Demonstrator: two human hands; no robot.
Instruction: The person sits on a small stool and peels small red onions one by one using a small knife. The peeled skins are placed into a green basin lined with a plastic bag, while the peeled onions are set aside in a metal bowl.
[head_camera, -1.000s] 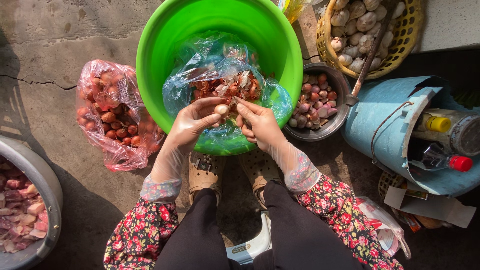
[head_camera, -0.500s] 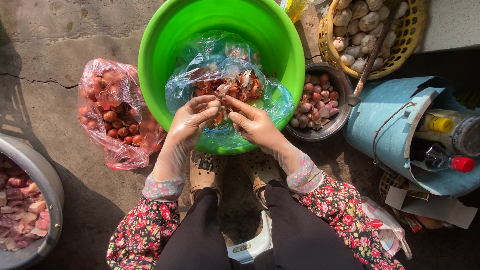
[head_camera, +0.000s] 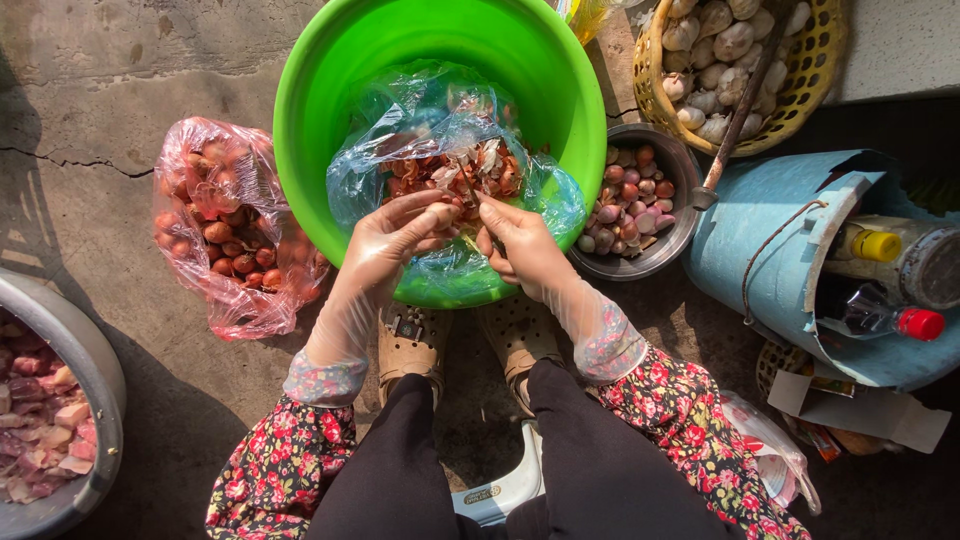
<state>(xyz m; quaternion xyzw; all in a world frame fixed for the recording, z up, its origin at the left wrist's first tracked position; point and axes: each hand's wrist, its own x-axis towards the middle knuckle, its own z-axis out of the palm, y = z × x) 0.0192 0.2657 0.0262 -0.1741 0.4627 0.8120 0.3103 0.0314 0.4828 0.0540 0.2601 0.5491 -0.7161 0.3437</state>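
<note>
Peeling a shallot over the green basin (head_camera: 300, 130)

Both gloved hands, left hand (head_camera: 400, 235) and right hand (head_camera: 520, 245), pinch one shallot (head_camera: 455, 215) above the basin's near rim; skins fall into its clear bag (head_camera: 440, 130). Stripping the rest likely needs fingertip pulls.

Seen from above, 2 gloved hands meet over the near rim of a green basin (head_camera: 300, 110): the left hand (head_camera: 395, 235) and the right hand (head_camera: 520, 245) pinch a small shallot (head_camera: 447, 213) between their fingertips. Under them a clear plastic bag (head_camera: 400, 130) inside the basin holds reddish peels. A pink bag of shallots (head_camera: 225, 230) lies left of the basin on the concrete (well lit by sun). A metal bowl of peeled shallots (head_camera: 640, 195) sits just right, beside a yellow basket of garlic (head_camera: 720, 50).
</note>
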